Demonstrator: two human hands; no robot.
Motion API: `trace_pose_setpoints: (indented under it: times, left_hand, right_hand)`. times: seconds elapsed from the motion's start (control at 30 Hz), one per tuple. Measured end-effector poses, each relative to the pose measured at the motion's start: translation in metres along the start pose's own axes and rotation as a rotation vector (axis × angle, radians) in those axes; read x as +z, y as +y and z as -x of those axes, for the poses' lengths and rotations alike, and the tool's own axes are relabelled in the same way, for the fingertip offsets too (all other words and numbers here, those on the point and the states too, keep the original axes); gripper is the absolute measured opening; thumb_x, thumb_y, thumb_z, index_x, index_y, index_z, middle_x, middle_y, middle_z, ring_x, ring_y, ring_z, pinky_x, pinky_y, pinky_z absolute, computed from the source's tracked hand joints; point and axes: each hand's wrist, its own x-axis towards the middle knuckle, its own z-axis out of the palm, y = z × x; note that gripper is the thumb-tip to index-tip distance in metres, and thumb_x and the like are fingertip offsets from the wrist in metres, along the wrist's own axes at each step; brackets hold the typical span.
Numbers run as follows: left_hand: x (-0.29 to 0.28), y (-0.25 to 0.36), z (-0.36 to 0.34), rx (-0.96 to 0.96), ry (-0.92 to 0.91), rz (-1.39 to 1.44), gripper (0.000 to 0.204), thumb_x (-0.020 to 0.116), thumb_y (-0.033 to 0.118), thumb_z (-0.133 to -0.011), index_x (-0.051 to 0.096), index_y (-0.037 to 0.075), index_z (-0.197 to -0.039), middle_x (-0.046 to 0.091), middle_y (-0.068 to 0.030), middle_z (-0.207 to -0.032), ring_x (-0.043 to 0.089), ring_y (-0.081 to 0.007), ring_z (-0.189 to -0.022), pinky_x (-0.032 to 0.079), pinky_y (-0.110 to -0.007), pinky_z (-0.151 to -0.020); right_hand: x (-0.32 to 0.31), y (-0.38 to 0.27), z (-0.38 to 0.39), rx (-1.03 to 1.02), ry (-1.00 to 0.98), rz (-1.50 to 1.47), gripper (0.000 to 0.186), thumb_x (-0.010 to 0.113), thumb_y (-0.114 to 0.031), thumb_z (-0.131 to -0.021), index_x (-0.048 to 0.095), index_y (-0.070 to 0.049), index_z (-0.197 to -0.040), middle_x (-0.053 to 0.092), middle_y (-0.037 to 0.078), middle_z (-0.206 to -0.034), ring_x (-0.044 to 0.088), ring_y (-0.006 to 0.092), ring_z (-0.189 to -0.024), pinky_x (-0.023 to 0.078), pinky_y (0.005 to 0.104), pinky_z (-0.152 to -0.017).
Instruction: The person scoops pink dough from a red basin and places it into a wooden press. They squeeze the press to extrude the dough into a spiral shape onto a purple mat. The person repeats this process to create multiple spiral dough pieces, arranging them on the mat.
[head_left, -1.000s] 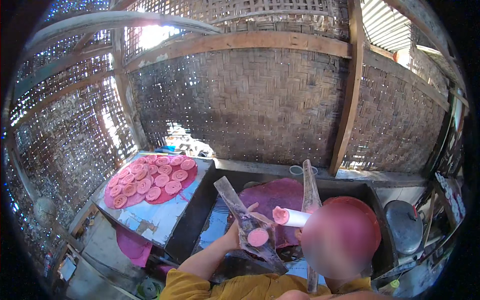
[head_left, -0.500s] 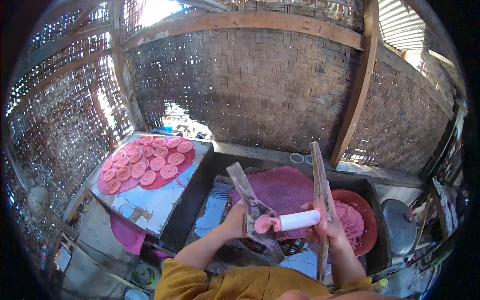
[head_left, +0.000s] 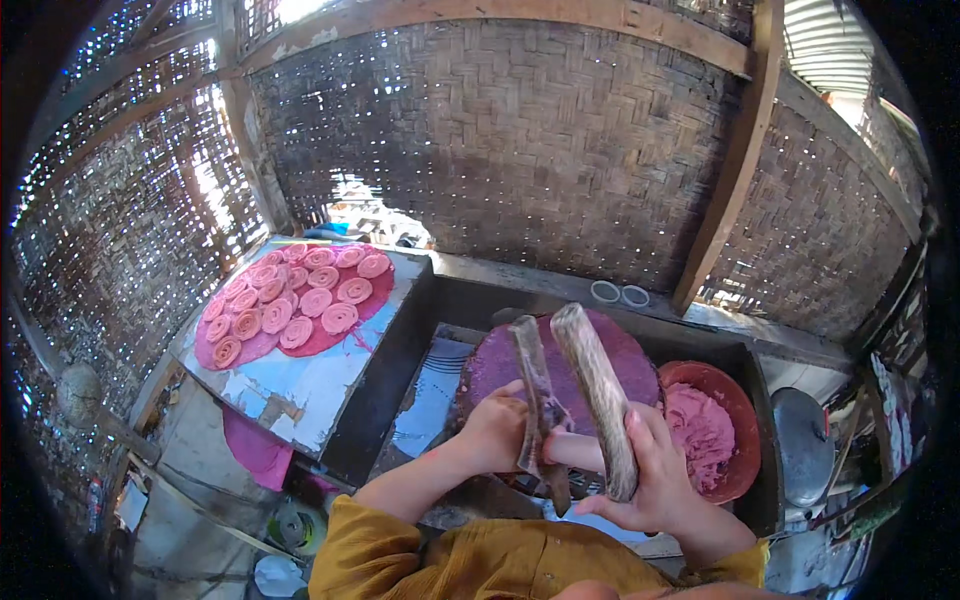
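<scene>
Above a round purple-pink mat (head_left: pixel 490 360), I hold a dough press made of two wooden bars joined by a pale cylinder (head_left: pixel 577 452). My left hand (head_left: pixel 494 430) is closed round the left wooden bar (head_left: pixel 533 375), its fingers partly hidden behind the wood. My right hand (head_left: pixel 655 475) grips the right wooden bar (head_left: pixel 592 375), palm against its outer side and thumb stretched below its lower end. The bars stand close together, tilted. To the right, a red basin (head_left: pixel 742 440) holds a mass of pink dough (head_left: pixel 702 430).
At left, pink dough spirals (head_left: pixel 315 302) lie on round pink mats atop a worn white-blue board (head_left: pixel 290 400). A dark trough edge (head_left: pixel 380 400) surrounds the work area. Two small rings (head_left: pixel 605 291) sit on the back ledge; a metal lid (head_left: pixel 802 450) stands far right. Woven walls enclose the space.
The two wooden bars have come closer together, and much less of the cylinder shows between them. My right hand has shifted to the outer side of its bar. The view has tilted slightly downward.
</scene>
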Motion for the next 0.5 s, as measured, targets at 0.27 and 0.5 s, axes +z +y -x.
trace_pose_setpoints:
  times: [0.27,0.5]
  left_hand:
    - [0.041,-0.012,0.008,-0.034,-0.192,0.027,0.049,0.067,0.034,-0.061,0.054,0.009,-0.101,0.056,-0.009,-0.101,0.051,-0.0234,-0.099,0.037,-0.033,-0.089]
    - [0.06,-0.033,0.013,-0.261,0.107,0.465,0.047,0.069,0.04,-0.055,0.058,0.006,-0.086,0.058,-0.0128,-0.084,0.055,-0.032,-0.083,0.042,-0.037,-0.075]
  right_hand:
    - [0.037,0.005,0.011,0.015,0.113,0.001,0.094,0.078,-0.047,-0.051,0.028,-0.01,-0.122,0.039,0.023,-0.109,0.056,0.0359,-0.082,0.05,0.0365,-0.056]
    - [0.039,0.029,0.002,0.547,-0.093,-0.886,0.109,0.081,-0.038,-0.051,0.017,-0.003,-0.132,0.036,0.016,-0.122,0.042,0.0289,-0.107,0.036,0.0373,-0.089]
